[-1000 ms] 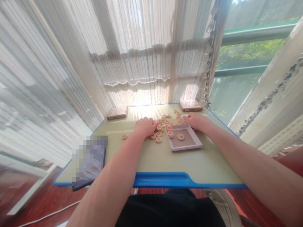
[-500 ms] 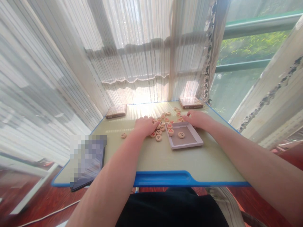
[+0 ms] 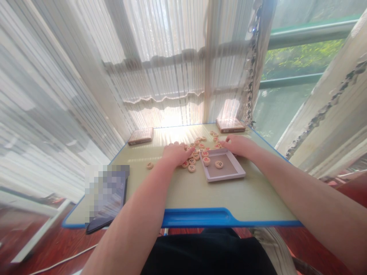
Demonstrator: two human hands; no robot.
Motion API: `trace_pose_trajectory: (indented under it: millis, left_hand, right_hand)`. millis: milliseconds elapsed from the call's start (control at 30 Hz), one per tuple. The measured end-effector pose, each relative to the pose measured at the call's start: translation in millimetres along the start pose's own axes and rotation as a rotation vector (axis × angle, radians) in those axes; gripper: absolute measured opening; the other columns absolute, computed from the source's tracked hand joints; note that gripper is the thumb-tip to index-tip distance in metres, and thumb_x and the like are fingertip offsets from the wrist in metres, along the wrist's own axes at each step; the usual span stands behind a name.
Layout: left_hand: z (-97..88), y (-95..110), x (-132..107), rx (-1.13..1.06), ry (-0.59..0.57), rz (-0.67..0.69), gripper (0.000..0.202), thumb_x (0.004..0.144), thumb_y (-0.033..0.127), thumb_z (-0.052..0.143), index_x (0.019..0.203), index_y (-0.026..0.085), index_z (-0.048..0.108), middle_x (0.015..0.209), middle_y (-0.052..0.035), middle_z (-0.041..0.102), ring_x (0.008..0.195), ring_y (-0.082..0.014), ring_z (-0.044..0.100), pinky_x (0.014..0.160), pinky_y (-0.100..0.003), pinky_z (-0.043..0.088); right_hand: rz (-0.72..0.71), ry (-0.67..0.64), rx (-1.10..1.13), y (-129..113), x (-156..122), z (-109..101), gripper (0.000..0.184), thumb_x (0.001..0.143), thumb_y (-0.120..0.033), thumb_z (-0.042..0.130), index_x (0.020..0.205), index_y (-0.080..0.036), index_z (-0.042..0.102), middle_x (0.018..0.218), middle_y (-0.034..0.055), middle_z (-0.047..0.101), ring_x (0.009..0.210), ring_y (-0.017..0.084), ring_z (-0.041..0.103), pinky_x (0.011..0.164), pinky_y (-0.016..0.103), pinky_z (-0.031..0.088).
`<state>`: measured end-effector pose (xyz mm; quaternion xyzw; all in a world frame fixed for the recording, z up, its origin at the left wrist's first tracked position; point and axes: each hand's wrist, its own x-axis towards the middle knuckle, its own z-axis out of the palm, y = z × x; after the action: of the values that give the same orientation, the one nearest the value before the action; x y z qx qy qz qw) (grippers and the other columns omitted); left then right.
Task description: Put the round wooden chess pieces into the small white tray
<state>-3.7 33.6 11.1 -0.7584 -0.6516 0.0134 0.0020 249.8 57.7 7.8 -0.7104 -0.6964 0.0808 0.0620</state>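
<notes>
Several round wooden chess pieces (image 3: 197, 147) with red and black characters lie scattered across the middle of a green table (image 3: 223, 198). My left hand (image 3: 176, 152) rests palm down on the pieces at the left of the pile, fingers loosely curled. My right hand (image 3: 241, 145) lies at the far right corner of a shallow grey tray (image 3: 222, 177), its fingertips touching pieces there. Two pieces (image 3: 219, 164) sit inside the tray. What the fingers hold, if anything, is hidden.
Two flat wooden boxes stand at the table's far edge, one at the left (image 3: 141, 135) and one at the right (image 3: 230, 125). A dark tablet (image 3: 106, 212) lies at the near left corner. One stray piece (image 3: 149, 165) sits apart. Sheer curtains hang behind.
Both hands stay over the pile, shifting only slightly; the right fingertips have crept a little left among the pieces. The camera view has tilted a bit.
</notes>
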Motion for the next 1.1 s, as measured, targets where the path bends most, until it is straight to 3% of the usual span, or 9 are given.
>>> trace_pose_trajectory:
  millis: [167, 1100]
  left_hand:
    - [-0.9, 1.2, -1.0, 0.015, 0.0, 0.001, 0.069, 0.083, 0.068, 0.019, 0.119, 0.02, 0.054, 0.12, -0.0121, 0.056, 0.109, -0.0288, 0.052, 0.089, -0.04, 0.04]
    - [-6.5, 5.7, -6.8, 0.02, -0.04, 0.031, 0.064, 0.085, 0.064, 0.018, 0.119, 0.022, 0.054, 0.118, -0.0115, 0.057, 0.111, -0.0271, 0.052, 0.09, -0.039, 0.04]
  right_hand:
    - [-0.017, 0.008, -0.018, -1.2, -1.8, -1.4, 0.052, 0.081, -0.062, 0.036, 0.1, -0.019, 0.059, 0.099, 0.0128, 0.068, 0.091, 0.029, 0.061, 0.075, 0.038, 0.043]
    - [-0.023, 0.001, -0.03, -3.0, -3.3, -2.8, 0.05, 0.081, -0.058, 0.037, 0.101, -0.018, 0.059, 0.101, 0.0141, 0.067, 0.091, 0.03, 0.061, 0.075, 0.039, 0.043]
